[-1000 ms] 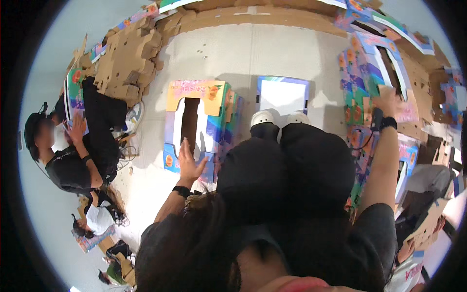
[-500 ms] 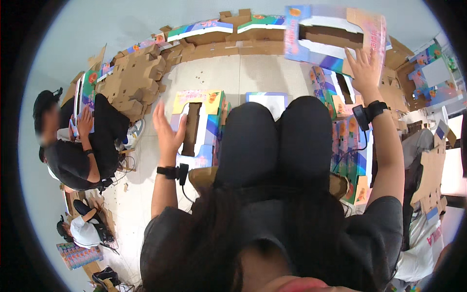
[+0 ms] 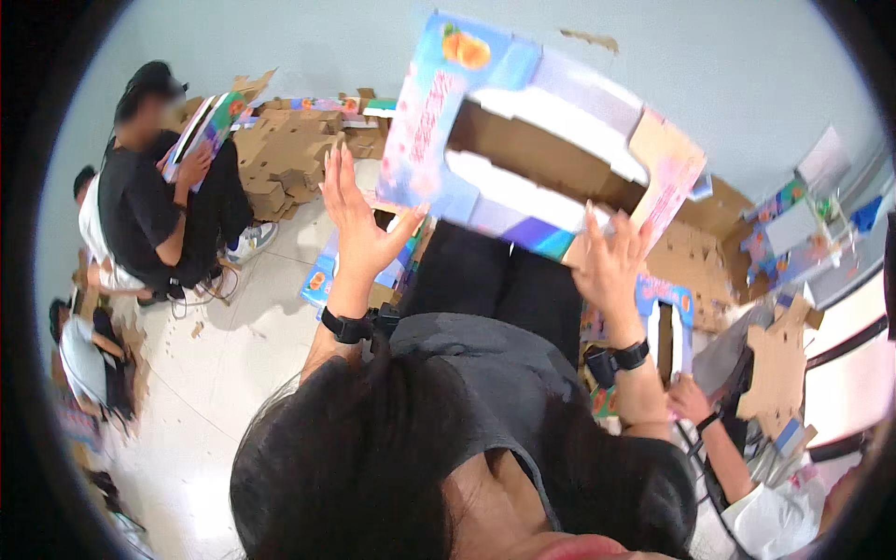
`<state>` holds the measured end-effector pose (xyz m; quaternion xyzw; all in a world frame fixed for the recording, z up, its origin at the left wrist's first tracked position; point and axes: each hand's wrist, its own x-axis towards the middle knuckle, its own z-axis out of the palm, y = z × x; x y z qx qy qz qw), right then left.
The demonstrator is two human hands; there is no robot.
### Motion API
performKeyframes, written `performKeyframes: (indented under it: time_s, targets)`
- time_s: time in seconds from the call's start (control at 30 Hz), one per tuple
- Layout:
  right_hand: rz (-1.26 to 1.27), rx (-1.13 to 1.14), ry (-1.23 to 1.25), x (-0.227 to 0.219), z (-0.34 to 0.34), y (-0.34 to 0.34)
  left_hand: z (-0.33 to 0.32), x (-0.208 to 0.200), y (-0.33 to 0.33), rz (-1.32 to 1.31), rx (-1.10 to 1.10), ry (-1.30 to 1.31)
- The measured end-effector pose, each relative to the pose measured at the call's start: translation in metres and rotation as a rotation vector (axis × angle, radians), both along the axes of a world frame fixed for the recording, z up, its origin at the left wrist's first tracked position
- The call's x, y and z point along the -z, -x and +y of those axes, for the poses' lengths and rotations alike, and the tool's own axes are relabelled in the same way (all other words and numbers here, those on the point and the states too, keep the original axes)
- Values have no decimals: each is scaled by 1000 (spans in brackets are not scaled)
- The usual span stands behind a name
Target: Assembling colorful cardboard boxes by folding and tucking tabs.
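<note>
A printed carton [image 3: 523,222] in blue, pink and peach, with an orange-fruit picture, hangs tilted above my knees. Its facing side has a long rounded opening showing brown cardboard inside. My right hand [image 3: 611,266] holds the lower right edge, fingers lying on the printed panel; its thumb is hard to make out. Beside the lower left corner, my left hand [image 3: 362,233] is open with fingers stretched up, its thumb at or very near that corner. Dark bands with small devices circle both wrists.
Another printed carton [image 3: 322,275] stands on the floor beyond my left forearm. At right, a co-worker's hand [image 3: 689,399] touches a blue carton [image 3: 686,322]. A seated person [image 3: 140,215] at left holds a carton [image 3: 210,131]. Flattened brown cardboard [image 3: 280,154] lies by the wall.
The carton has come from the far right to in front of me, tilting on the way. My right hand moved inward with it, and my left hand now reaches its left corner. The view has turned.
</note>
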<state>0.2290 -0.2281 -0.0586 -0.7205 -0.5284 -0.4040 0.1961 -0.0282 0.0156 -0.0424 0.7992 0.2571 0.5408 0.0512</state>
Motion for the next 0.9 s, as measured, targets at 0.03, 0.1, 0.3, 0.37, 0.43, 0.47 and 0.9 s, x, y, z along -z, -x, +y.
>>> performKeyframes:
  time_s: [0.03, 0.1, 0.3, 0.37, 0.43, 0.47, 0.9]
  targets:
    - [6, -39, -16, 13, -1, -3, 5, 11, 6, -28, -27, -14]
    - [-114, -53, -26, 32, -8, -9, 17, 38, 18, -88, 127, 98]
    - [-209, -148, -47, 59, -3, -27, 31, 84, 37, -280, 597, 557]
    - [-216, -190, -59, 62, -2, -35, 30, 83, 40, -288, 663, 636]
    - [-242, -199, -50, 61, -2, -41, 34, 81, 43, -101, 691, 582]
    - [-239, -197, -45, 59, -4, -43, 33, 82, 40, -100, 693, 588]
    - [-339, -104, 47, 55, -27, -24, -44, -162, 13, 144, 255, -255]
